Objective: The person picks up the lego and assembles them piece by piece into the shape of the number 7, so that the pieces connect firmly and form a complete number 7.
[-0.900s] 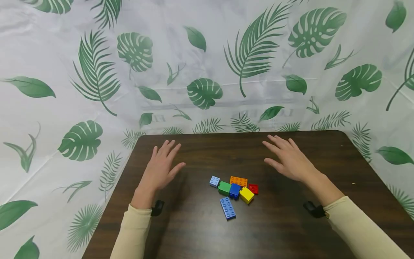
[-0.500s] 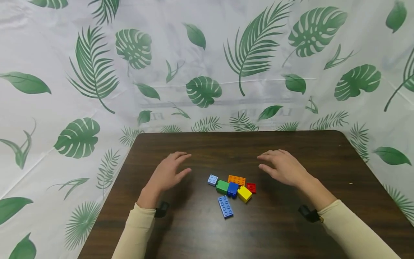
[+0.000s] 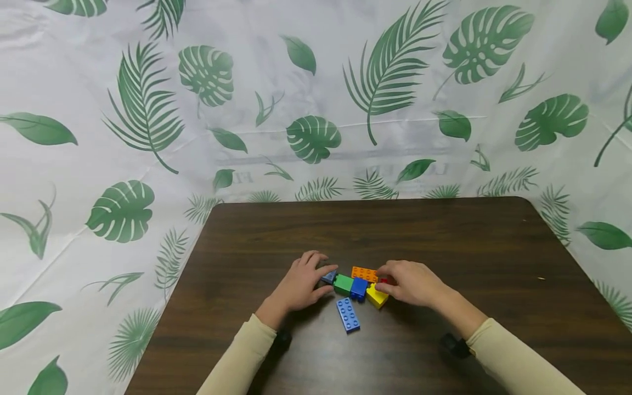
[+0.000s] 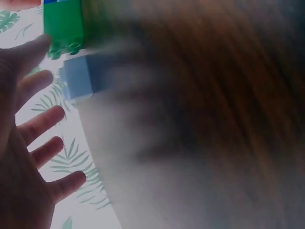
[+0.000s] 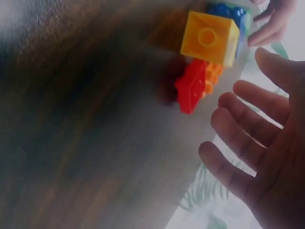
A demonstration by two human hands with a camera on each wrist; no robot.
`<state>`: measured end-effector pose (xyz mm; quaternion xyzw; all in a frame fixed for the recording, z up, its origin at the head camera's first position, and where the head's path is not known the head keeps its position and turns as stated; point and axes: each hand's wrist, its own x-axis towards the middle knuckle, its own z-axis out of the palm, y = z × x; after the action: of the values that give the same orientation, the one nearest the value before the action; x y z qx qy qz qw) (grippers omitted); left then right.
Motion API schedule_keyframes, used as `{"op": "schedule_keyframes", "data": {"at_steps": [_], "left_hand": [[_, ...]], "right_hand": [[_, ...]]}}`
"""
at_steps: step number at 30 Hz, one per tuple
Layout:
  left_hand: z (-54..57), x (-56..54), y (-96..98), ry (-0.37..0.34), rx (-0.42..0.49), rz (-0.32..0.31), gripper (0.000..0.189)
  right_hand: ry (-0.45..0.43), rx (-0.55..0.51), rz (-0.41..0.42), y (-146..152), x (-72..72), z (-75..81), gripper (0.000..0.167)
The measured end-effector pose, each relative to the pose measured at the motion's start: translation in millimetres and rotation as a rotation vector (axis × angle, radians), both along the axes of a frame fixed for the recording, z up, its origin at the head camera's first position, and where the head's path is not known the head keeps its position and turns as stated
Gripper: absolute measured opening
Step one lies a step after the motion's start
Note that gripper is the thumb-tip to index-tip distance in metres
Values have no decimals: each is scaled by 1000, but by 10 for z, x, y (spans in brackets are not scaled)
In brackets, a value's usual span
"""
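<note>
My left hand (image 3: 298,282) hovers at the left end of a small cluster of toy building bricks, its fingers spread around a small light blue brick (image 4: 77,78) without closing on it. To the right of that brick lie a green brick (image 3: 343,284), a dark blue brick (image 3: 359,289) and a yellow brick (image 3: 377,297). Behind them is an orange brick (image 3: 364,273). My right hand (image 3: 412,282) reaches in from the right, fingers loosely bent beside the yellow brick and a red brick (image 5: 192,87), which it partly covers in the head view. Nothing is between its fingers.
A longer blue brick (image 3: 348,315) lies in front of the cluster. Everything rests on a dark wood-grain table (image 3: 296,230). A white sheet printed with green leaves (image 3: 316,99) hangs behind and along the table's sides. Both wrists carry a black camera.
Both hands have come down and inward from the two sides to the bricks. The left now partly covers the light blue brick, the right the red one. The bricks look unmoved.
</note>
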<state>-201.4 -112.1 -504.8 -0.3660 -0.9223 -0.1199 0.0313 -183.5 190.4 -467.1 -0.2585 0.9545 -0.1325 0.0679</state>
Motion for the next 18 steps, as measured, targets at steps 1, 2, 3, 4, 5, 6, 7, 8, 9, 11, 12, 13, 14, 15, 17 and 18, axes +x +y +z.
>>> {"op": "schedule_keyframes", "data": {"at_steps": [1,2,3,4,5,6,7,8,9,11,12,13,14,15,17,18], "left_hand": [[-11,-6,16,-1,-18,1,53],[-12,-9,30,-3,-36,6,54],[-16,-13,44,-3,-47,12,54],[-31,-9,56,-2,-53,16,55],[-41,-6,70,-1,-56,20,56],[-48,-3,85,1,-53,21,56],[-57,0,100,5,-56,21,55],[-64,0,115,7,-53,17,55],[-72,0,131,8,-46,11,54],[-89,3,157,9,-31,2,51],[-96,3,167,7,-17,1,49],[-104,3,175,3,-2,3,48],[-109,2,182,-2,17,6,46],[-113,3,187,-5,32,11,45],[-110,6,191,-21,65,21,42],[-103,9,191,-30,86,24,41]], "right_hand": [[-1,2,-1,-12,2,-11,41],[-3,1,-5,-23,2,-24,41],[-6,-3,-7,-34,3,-36,41],[-11,-3,-8,-44,14,-57,42],[-13,-2,-9,-53,25,-77,42],[-15,-4,-9,-59,33,-94,42],[-17,-3,-11,-62,41,-107,41],[-16,-1,-13,-66,48,-120,41],[-15,1,-14,-71,53,-129,41],[-9,0,-15,-78,61,-140,42],[-7,0,-14,-83,63,-142,42],[-4,0,-14,-89,64,-144,43],[1,1,-13,-96,65,-147,45],[2,1,-11,-102,65,-148,46],[-1,5,-10,-113,66,-153,47],[-4,8,-11,-115,67,-156,48]]}}
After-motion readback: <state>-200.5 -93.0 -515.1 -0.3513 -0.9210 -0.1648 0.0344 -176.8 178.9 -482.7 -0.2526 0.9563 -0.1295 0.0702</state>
